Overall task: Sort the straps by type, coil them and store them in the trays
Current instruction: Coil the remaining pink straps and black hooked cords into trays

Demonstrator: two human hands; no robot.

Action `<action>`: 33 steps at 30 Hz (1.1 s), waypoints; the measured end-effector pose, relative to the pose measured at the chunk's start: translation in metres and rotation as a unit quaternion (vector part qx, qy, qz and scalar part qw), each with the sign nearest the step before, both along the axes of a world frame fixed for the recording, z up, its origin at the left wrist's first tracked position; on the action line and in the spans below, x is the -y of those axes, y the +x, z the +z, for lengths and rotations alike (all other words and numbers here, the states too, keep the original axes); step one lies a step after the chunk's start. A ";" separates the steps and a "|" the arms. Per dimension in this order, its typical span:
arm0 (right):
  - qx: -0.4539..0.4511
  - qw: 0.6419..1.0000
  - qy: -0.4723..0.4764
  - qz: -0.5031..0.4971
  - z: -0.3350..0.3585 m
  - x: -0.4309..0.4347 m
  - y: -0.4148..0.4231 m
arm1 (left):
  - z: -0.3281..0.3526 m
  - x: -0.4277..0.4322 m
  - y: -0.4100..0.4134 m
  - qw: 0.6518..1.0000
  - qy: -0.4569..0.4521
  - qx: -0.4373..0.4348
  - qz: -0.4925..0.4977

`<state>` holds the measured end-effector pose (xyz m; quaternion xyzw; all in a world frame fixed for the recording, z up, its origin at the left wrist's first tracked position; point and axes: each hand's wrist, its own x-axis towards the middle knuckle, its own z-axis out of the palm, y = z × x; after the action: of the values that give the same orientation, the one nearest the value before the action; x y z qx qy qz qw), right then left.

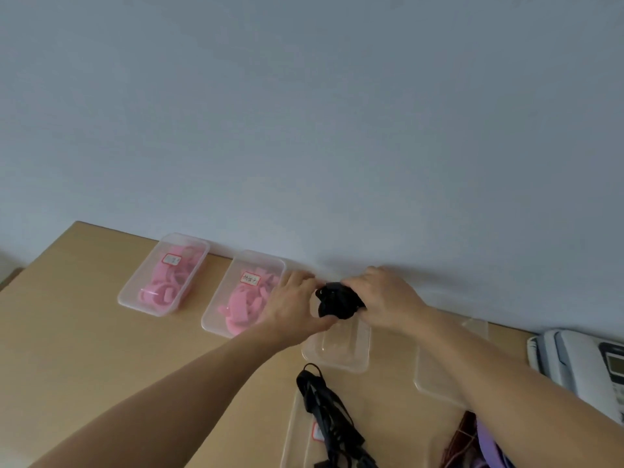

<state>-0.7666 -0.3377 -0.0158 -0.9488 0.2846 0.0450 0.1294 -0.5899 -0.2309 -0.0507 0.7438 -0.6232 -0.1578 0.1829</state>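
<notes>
Trays: 5 clear plastic ones on the wooden table (pixel 101 332). 4 stand in a row along the wall: far-left tray (pixel 128 292), second tray (pixel 210 325), third tray (pixel 337 349) and fourth tray (pixel 435 376), the last partly behind the right forearm. The near tray (pixel 290 434) sits at the bottom edge of view.
Pink straps: 2 heaps, the first pink heap (pixel 165 285) in the far-left tray and the second pink heap (pixel 243 305) in the second tray. Too blurred to count single straps.
Labels: 2 white with red borders, left label (pixel 172 259) and right label (pixel 250 279), 1 over each pink heap. Writing unreadable.
Black bundle: 1 coiled black bundle (pixel 339 300), held between both hands over the far end of the third tray. Cannot tell whether it touches the tray.
Loose black straps: 1 tangle (pixel 324 410), lying across the near tray and trailing toward the third tray. Number of straps unclear.
Left hand (pixel 293 302): fingers curled round the bundle's left side, thumb (pixel 324 320) under it, gripping.
Right hand (pixel 381 298): fingers bent over the bundle's top and right side, gripping it. Fingertips hidden behind the bundle.
Other: 1 white desk phone (pixel 580 366) at the right edge. Purple and reddish-brown stuff (pixel 486 444) in the bottom right corner, not identifiable.
</notes>
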 end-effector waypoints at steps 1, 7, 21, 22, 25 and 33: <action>0.001 1.000 0.005 0.005 -0.002 0.002 0.003 | -0.003 0.002 -0.001 1.000 -0.004 0.018 0.002; -0.031 0.998 -0.037 0.038 -0.021 0.005 0.008 | -0.016 0.006 -0.012 0.994 0.022 0.111 -0.002; -0.040 0.986 -0.144 -0.075 -0.044 -0.014 0.021 | -0.022 0.012 -0.020 0.994 0.077 0.068 -0.035; -0.038 0.988 -0.128 -0.075 -0.046 -0.013 0.022 | -0.022 0.012 -0.019 0.994 0.075 0.073 -0.035; -0.036 0.994 -0.067 -0.073 -0.046 -0.007 0.020 | -0.023 0.014 -0.020 0.992 0.070 0.096 -0.032; -0.011 0.996 -0.048 -0.076 -0.044 -0.011 0.007 | -0.028 0.011 -0.024 0.994 0.057 0.093 -0.022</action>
<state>-0.7597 -0.3269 -0.0601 -0.9290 0.3593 0.0318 0.0833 -0.6139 -0.2422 -0.0783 0.7507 -0.6435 -0.1274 0.0775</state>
